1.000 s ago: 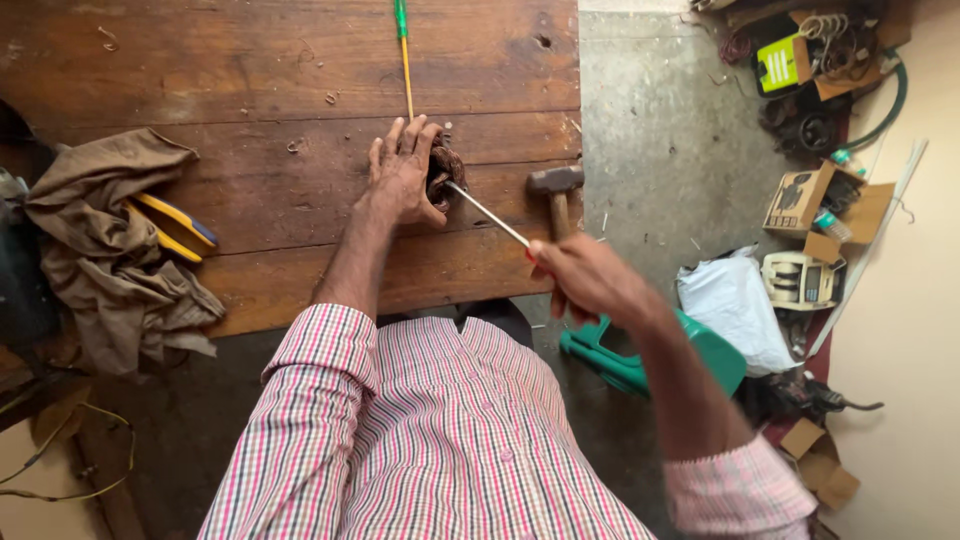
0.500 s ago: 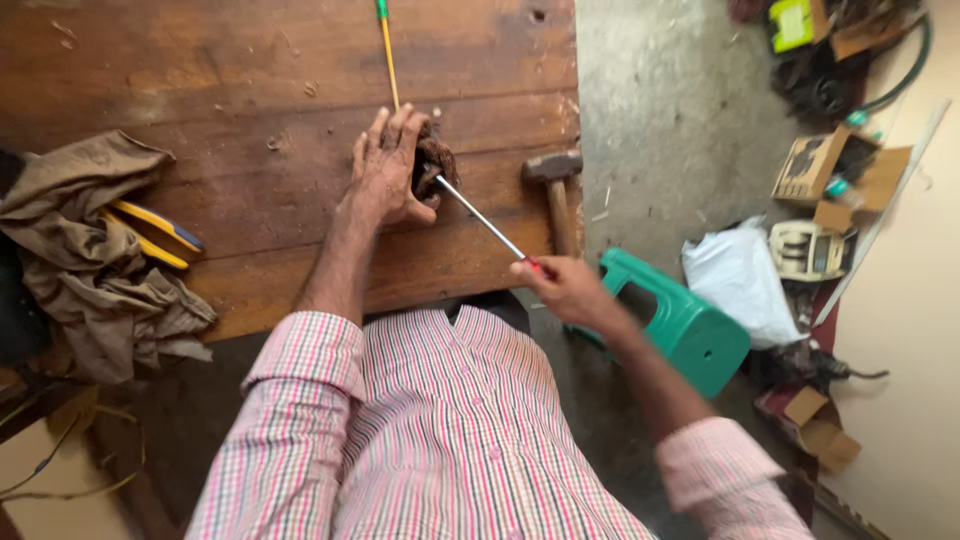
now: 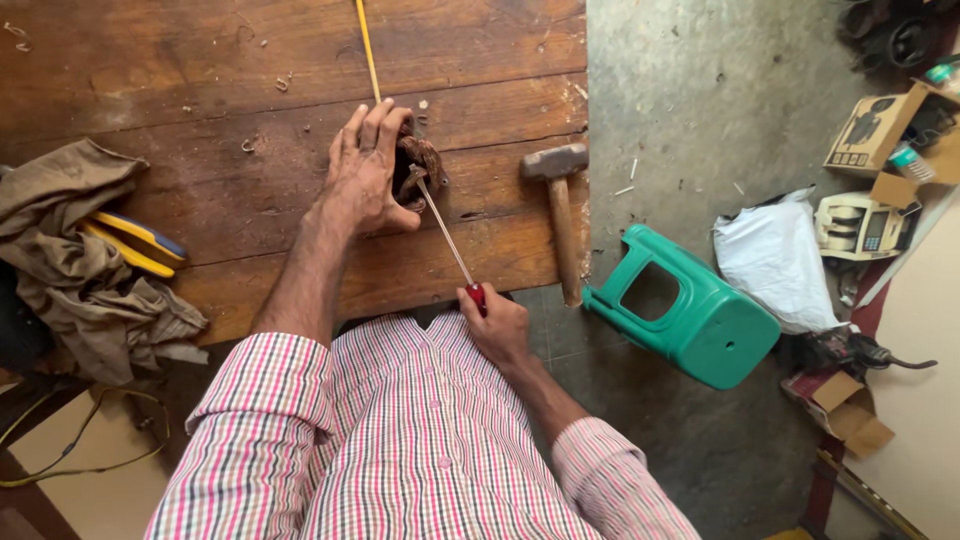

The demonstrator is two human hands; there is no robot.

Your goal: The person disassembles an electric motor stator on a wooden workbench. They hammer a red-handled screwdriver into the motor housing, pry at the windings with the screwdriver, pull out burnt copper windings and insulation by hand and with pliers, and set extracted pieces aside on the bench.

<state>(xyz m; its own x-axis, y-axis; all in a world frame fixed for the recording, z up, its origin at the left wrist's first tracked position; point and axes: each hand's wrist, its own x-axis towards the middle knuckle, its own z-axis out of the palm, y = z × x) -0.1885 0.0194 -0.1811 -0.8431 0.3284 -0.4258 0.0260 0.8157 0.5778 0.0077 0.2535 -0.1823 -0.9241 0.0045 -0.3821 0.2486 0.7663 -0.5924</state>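
Wooden workbench (image 3: 200,60), dark planks, scarred, with shavings scattered on it; beyond its right edge lies bare concrete floor (image 3: 700,90). Brown cloth (image 3: 70,250) heaped at the bench's left end, a yellow-and-blue handled tool (image 3: 135,240) lying partly folded in it. Green plastic stool (image 3: 690,315) tipped on its side on the floor just right of the bench; a white bag (image 3: 765,255) and a cardboard box (image 3: 875,130) sit farther right. Hammer (image 3: 560,215) on the bench's right edge, head away from the person, wooden handle pointing toward them, near the work but not touching it. Thin yellow rod (image 3: 368,50) runs from the far edge down to the left hand. Left hand (image 3: 365,175), fingers together and curled, presses down on a small brown rusty part (image 3: 420,165) at mid-bench. Right hand (image 3: 495,325) closed in a fist round the red handle of a screwdriver (image 3: 445,235); its long shaft slants from the near bench edge up and leftward, tip set into the part. Nothing lies across the shaft. Against the picture half a second before, the right hand has drawn nearer the body and the shaft stands steeper; the left hand's hold is unchanged.
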